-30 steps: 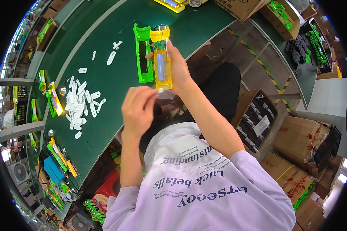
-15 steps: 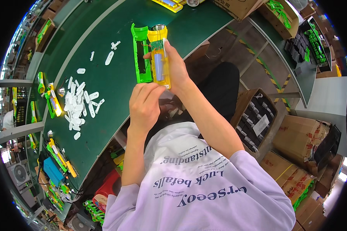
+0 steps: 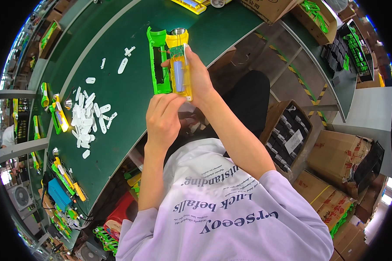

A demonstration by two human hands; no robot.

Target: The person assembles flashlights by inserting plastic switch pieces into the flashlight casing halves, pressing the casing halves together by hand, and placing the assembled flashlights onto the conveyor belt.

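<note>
My right hand (image 3: 201, 76) holds an opened yellow torch body (image 3: 180, 65) with a silver reflector at its far end, a small circuit board and a pale blue battery inside. A green half shell (image 3: 157, 61) sits against its left side. My left hand (image 3: 163, 117) is just below the torch, fingertips pinched at its near end. Both are held above the green work table (image 3: 130, 100).
A heap of small white plastic pieces (image 3: 88, 116) lies on the table to the left. More yellow and green torches (image 3: 59, 115) line the left edge. Cardboard boxes (image 3: 339, 161) and a carton of black parts (image 3: 287, 135) stand at the right.
My left hand has moved up and closer to the torch's near end. The torch has stayed almost still in my right hand.
</note>
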